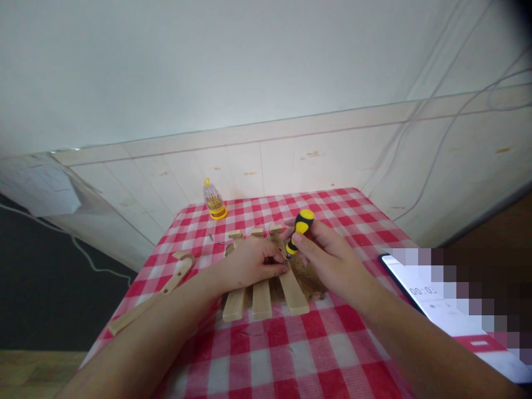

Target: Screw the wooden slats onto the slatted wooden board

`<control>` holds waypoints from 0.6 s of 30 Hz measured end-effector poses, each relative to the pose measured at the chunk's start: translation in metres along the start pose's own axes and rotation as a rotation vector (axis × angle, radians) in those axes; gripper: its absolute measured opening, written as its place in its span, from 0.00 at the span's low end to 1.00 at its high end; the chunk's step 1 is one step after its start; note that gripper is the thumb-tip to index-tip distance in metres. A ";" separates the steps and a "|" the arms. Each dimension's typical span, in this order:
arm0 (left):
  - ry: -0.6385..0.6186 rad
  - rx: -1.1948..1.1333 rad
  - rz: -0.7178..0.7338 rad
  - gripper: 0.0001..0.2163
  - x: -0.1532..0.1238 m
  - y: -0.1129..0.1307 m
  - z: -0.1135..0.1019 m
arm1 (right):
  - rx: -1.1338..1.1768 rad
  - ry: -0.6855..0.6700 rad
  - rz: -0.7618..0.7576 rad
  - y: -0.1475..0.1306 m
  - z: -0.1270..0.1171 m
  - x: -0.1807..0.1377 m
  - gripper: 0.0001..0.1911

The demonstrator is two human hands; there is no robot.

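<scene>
Three pale wooden slats (pixel 261 299) lie side by side on the red-and-white checked tablecloth (pixel 291 354), over a darker brown perforated piece (pixel 310 282). My right hand (pixel 332 260) grips a yellow-and-black screwdriver (pixel 300 227), its tip pointing down at the right slat. My left hand (pixel 249 263) rests on the slats with its fingertips pinched right at the screwdriver tip; whatever it pinches is too small to make out.
A long curved wooden piece (pixel 166 288) lies at the table's left edge. A clear and yellow bit holder (pixel 214 200) stands at the back. Small screws (pixel 216 239) lie near the slats. A phone (pixel 432 302) lies at the right. Tiled wall behind.
</scene>
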State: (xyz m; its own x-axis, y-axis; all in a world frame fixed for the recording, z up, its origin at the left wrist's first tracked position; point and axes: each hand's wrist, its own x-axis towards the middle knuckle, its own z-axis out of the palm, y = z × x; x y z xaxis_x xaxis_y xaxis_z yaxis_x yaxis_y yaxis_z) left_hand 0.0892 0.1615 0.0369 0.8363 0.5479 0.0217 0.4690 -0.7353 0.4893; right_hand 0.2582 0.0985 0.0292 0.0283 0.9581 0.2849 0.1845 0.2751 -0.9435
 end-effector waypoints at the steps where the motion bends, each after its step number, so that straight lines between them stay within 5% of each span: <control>1: 0.004 0.003 0.005 0.08 0.000 -0.001 0.001 | 0.013 -0.030 -0.005 -0.001 0.000 0.000 0.14; 11: 0.011 0.000 -0.041 0.06 0.000 0.005 -0.001 | -0.160 -0.059 -0.052 -0.002 -0.001 0.001 0.12; 18: -0.018 0.017 -0.074 0.06 0.000 0.004 -0.001 | -0.073 -0.053 0.027 0.002 0.002 -0.002 0.14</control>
State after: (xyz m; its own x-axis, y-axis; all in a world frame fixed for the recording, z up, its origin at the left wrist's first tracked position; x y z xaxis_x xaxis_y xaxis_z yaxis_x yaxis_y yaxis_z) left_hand 0.0906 0.1587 0.0401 0.8038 0.5942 -0.0299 0.5346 -0.6993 0.4745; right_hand 0.2567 0.0973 0.0269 -0.0176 0.9686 0.2481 0.2555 0.2442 -0.9355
